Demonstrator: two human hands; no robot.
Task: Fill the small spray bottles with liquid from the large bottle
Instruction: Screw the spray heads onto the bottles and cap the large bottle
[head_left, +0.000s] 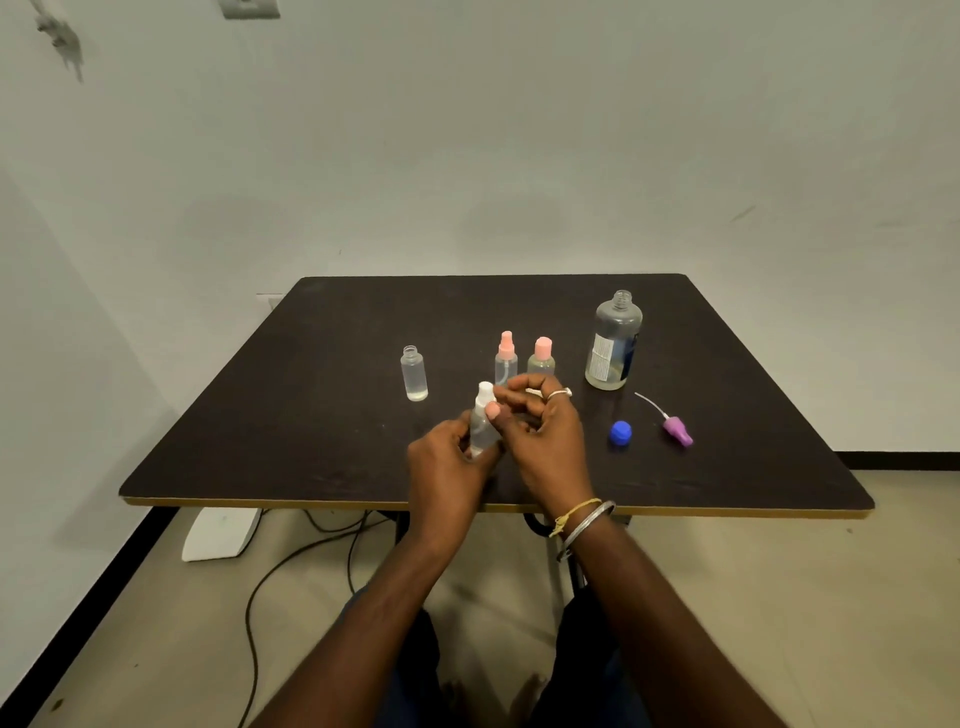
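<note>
My left hand (447, 462) grips the body of a small clear spray bottle (482, 423) with a white spray top, held just above the dark table (260, 441). My right hand (540, 431) pinches the bottle near its neck with thumb and fingers. Behind my hands stand two small bottles, one with a pink spray top (506, 358) and one with a pink cap (542, 358). An uncapped small bottle (414, 374) stands to the left. The large clear bottle (613, 343) stands uncapped at the right, with little liquid in it.
A blue cap (621, 433) and a purple spray top with its tube (675, 428) lie on the table right of my hands. Cables (291, 566) and a white box (221, 532) sit on the floor under the table's near edge.
</note>
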